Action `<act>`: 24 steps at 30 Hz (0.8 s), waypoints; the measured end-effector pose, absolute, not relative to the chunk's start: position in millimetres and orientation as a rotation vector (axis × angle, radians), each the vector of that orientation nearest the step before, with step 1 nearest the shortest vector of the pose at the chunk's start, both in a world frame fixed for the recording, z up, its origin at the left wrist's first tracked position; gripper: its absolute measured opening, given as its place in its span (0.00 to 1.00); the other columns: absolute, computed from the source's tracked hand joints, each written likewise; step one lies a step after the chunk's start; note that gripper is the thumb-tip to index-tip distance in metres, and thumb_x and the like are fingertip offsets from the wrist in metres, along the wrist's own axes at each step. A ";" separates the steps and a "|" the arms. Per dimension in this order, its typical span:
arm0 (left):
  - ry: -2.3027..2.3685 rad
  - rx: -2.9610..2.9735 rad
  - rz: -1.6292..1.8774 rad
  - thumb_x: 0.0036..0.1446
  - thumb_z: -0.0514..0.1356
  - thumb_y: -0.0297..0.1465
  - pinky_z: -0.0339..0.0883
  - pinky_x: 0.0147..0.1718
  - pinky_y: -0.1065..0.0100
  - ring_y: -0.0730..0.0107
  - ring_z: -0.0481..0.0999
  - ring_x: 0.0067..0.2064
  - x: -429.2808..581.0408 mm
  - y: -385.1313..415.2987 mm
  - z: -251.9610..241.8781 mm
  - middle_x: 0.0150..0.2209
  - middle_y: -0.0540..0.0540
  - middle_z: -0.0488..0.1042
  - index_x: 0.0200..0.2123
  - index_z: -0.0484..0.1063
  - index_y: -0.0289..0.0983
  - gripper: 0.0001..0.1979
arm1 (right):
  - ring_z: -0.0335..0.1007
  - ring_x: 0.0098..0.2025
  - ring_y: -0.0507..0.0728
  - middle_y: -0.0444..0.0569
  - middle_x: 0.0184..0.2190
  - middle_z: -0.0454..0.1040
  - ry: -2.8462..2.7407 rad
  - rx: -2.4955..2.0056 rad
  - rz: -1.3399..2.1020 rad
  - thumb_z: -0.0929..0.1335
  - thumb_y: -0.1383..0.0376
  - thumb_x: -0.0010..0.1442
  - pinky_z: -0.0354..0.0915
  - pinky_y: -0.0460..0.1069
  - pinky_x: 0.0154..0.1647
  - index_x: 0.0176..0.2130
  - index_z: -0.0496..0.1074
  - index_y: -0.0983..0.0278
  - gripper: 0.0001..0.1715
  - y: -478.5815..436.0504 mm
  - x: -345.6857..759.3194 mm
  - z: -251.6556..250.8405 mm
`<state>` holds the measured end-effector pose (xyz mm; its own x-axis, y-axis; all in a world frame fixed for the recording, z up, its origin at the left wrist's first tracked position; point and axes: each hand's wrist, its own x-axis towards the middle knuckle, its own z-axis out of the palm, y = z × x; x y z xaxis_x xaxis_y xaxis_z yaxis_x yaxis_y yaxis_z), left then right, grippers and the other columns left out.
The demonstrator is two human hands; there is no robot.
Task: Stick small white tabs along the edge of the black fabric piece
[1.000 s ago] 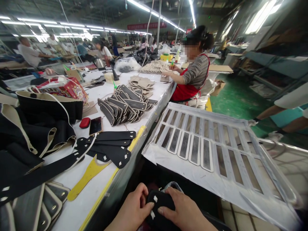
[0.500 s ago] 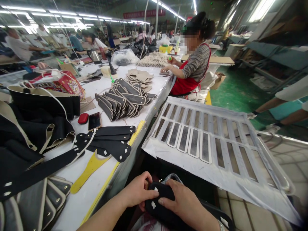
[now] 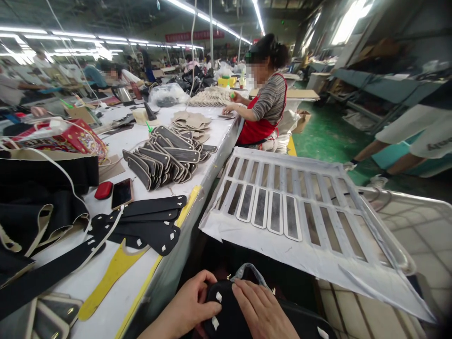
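Observation:
At the bottom of the view both my hands hold a black flat piece [image 3: 228, 313] with small white tabs on it. My left hand [image 3: 189, 306] grips its left edge with the thumb on top. My right hand [image 3: 259, 310] lies flat on its right side, fingers pressing down. The piece sits over my lap, below the table edge. Similar black pieces with white tabs [image 3: 148, 221] lie on the white table [image 3: 116, 292] to my left.
A yellow template [image 3: 109, 273], a phone [image 3: 122, 193], a red case [image 3: 103, 189] and a fan of dark padded strips [image 3: 162, 160] lie on the table. A white rack with slotted strips [image 3: 282, 207] stands to the right. A person in a red apron [image 3: 263, 113] sits ahead.
The camera view shifted right and slightly down. My hands stayed on the black piece, with the right fingers sliding a little across its top.

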<state>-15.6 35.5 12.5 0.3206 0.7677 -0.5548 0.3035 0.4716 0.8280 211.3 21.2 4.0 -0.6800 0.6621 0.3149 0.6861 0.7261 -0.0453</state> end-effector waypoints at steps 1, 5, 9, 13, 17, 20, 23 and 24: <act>1.258 1.084 0.411 0.44 0.60 0.27 0.64 0.14 0.78 0.78 0.61 0.22 -15.7 34.6 11.9 0.22 0.59 0.56 0.41 0.63 0.38 0.18 | 0.68 0.49 0.58 0.49 0.52 0.71 -2.619 -1.061 -0.115 0.57 0.67 0.63 0.66 0.51 0.45 0.55 0.64 0.66 0.22 21.4 210.2 3.7; 1.244 1.046 0.467 0.44 0.60 0.28 0.66 0.14 0.76 0.77 0.60 0.23 -16.6 31.1 9.7 0.22 0.59 0.55 0.43 0.63 0.38 0.19 | 0.68 0.49 0.60 0.52 0.53 0.70 -2.681 -1.023 -0.088 0.59 0.61 0.63 0.66 0.52 0.44 0.56 0.63 0.67 0.24 23.8 205.0 5.5; 1.224 1.053 0.496 0.45 0.60 0.28 0.68 0.14 0.75 0.77 0.61 0.23 -17.3 29.1 7.9 0.23 0.59 0.55 0.43 0.63 0.39 0.19 | 0.69 0.48 0.66 0.58 0.55 0.67 -2.748 -0.992 0.033 0.60 0.43 0.59 0.68 0.57 0.41 0.60 0.59 0.63 0.38 25.4 205.3 11.5; 1.179 1.059 0.485 0.47 0.60 0.29 0.70 0.16 0.73 0.77 0.63 0.23 -17.2 28.1 8.1 0.25 0.58 0.57 0.44 0.62 0.40 0.19 | 0.65 0.53 0.73 0.65 0.59 0.60 -2.820 -1.006 0.248 0.67 0.40 0.49 0.67 0.63 0.44 0.63 0.53 0.56 0.49 21.4 208.3 22.3; 1.151 1.080 0.456 0.47 0.61 0.31 0.71 0.18 0.71 0.75 0.65 0.26 -18.9 28.5 8.9 0.27 0.57 0.59 0.46 0.61 0.40 0.21 | 0.54 0.60 0.75 0.65 0.62 0.52 -2.824 -1.057 0.375 0.74 0.48 0.45 0.61 0.67 0.51 0.63 0.51 0.54 0.54 10.3 213.4 30.8; 1.174 1.160 0.386 0.47 0.62 0.33 0.72 0.21 0.68 0.72 0.67 0.28 -22.9 31.7 17.0 0.27 0.55 0.61 0.47 0.61 0.39 0.22 | 0.49 0.62 0.75 0.62 0.64 0.51 -2.809 -1.026 0.327 0.75 0.50 0.45 0.58 0.68 0.54 0.62 0.53 0.53 0.51 -0.3 227.4 33.3; 1.305 1.444 0.279 0.48 0.61 0.33 0.73 0.36 0.59 0.65 0.71 0.37 -22.3 34.4 37.5 0.35 0.49 0.69 0.50 0.62 0.38 0.24 | 0.48 0.63 0.71 0.57 0.64 0.50 -2.786 -0.970 0.200 0.70 0.47 0.51 0.55 0.67 0.56 0.61 0.56 0.54 0.43 -11.5 257.9 34.1; 1.361 1.594 0.254 0.48 0.62 0.32 0.70 0.44 0.56 0.62 0.71 0.43 -19.3 34.3 45.8 0.42 0.45 0.70 0.52 0.61 0.39 0.27 | 0.48 0.63 0.70 0.55 0.65 0.50 -2.751 -1.012 0.147 0.68 0.47 0.54 0.54 0.66 0.57 0.61 0.57 0.54 0.40 -15.5 271.4 33.9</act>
<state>-19.3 34.3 45.8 0.3491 0.8401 -0.4152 0.6341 0.1145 0.7647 271.4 -15.5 33.9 -0.7435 0.6497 0.1585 0.6291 0.7599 -0.1636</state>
